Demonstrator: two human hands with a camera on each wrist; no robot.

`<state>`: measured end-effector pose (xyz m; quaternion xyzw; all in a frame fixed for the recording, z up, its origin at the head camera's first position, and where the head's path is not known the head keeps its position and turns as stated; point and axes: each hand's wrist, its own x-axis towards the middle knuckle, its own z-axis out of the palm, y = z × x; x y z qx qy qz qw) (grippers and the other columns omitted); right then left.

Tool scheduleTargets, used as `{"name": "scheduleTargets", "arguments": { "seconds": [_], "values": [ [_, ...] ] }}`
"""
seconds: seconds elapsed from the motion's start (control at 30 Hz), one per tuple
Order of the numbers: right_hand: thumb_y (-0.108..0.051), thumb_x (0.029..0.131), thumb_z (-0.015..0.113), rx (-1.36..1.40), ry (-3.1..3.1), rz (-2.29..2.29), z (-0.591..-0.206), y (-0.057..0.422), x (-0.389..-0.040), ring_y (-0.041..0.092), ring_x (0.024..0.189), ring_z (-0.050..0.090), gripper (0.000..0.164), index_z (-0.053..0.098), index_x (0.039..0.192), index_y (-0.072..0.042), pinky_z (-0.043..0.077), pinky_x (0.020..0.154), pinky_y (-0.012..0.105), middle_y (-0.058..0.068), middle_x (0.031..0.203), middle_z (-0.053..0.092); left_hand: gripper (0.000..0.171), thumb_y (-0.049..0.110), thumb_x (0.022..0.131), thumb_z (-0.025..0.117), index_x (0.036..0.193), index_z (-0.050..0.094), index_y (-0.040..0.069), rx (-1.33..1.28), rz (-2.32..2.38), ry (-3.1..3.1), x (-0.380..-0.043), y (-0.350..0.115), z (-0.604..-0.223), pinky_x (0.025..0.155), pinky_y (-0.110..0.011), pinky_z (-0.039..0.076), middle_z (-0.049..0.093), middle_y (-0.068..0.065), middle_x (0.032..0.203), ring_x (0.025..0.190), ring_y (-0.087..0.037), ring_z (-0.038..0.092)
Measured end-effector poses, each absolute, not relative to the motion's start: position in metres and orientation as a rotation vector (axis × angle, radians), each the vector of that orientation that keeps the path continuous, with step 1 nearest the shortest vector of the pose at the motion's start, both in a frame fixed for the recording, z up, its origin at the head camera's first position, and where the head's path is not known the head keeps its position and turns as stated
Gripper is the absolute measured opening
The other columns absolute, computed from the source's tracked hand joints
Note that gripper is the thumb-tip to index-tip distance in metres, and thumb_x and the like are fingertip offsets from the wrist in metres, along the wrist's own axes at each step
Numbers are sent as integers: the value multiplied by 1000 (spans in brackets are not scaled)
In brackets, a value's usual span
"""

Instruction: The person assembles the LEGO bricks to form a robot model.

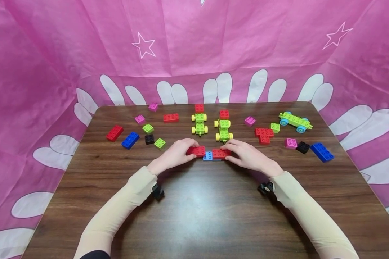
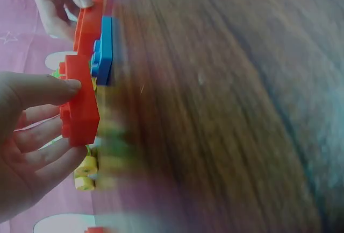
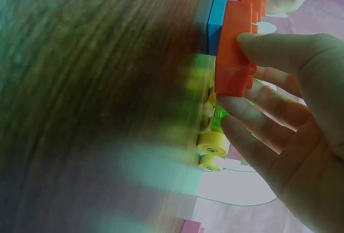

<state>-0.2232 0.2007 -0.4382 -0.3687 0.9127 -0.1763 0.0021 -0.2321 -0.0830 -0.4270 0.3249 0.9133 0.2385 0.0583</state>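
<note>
My left hand [image 1: 175, 154] pinches a red brick [image 1: 199, 150] between thumb and fingers, at the left end of a light blue plate [image 1: 208, 155]. Another red brick [image 1: 218, 153] sits over the plate's right part and sticks out past its end. Thumb and fingers of my right hand [image 1: 250, 156] grip this second brick. Between the two bricks some blue studs show. In the left wrist view, the left red brick [image 2: 80, 101] is held beside the blue plate [image 2: 106, 50]; whether it is pressed onto the studs I cannot tell.
Two green wheeled bases with yellow wheels [image 1: 199, 123] [image 1: 224, 130] carry red bricks just behind my hands. A green base with blue wheels [image 1: 295, 121] stands back right. Loose bricks lie left and right, among them a blue brick [image 1: 130, 140] and a joined red piece [image 1: 264, 134].
</note>
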Motion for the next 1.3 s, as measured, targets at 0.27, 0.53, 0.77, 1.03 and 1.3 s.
{"name": "scheduleTargets", "arguments": {
  "seconds": [0.27,0.53,0.77,1.03,1.3],
  "values": [
    [-27,86,67,-1173,2872,-544,-438,200,-225,9,95,58,34,62,118,-15,52,87,33,-2,108,61,32,19,84,69,113,61,8,1041,707,2746,-231,-71,-429,95,-33,48,66,-5,112,105,-17,61],
    [-26,85,68,-1184,2868,-557,-437,198,-225,11,96,59,35,62,117,-15,52,87,33,-1,108,61,30,21,85,68,113,62,11,1072,671,2757,-231,-66,-429,91,-32,50,66,-3,110,99,-15,61],
    [-26,86,68,-1182,2870,-556,-438,198,-224,12,96,60,34,62,117,-14,52,87,33,0,108,61,29,22,86,67,112,63,12,1090,664,2777,-231,-65,-432,86,-30,51,66,-2,105,93,-13,61],
    [-26,86,67,-1189,2876,-545,-438,197,-224,11,94,59,34,62,118,-14,52,86,34,-1,107,61,27,24,87,66,110,64,10,1089,729,2773,-231,-63,-436,91,-32,50,68,-4,108,100,-16,63],
    [-26,86,68,-1210,2881,-553,-438,196,-224,11,91,59,35,63,118,-14,53,84,34,0,105,61,25,22,86,68,107,67,9,1126,736,2786,-231,-60,-436,89,-31,50,71,-2,104,97,-15,65]
  ]
}}
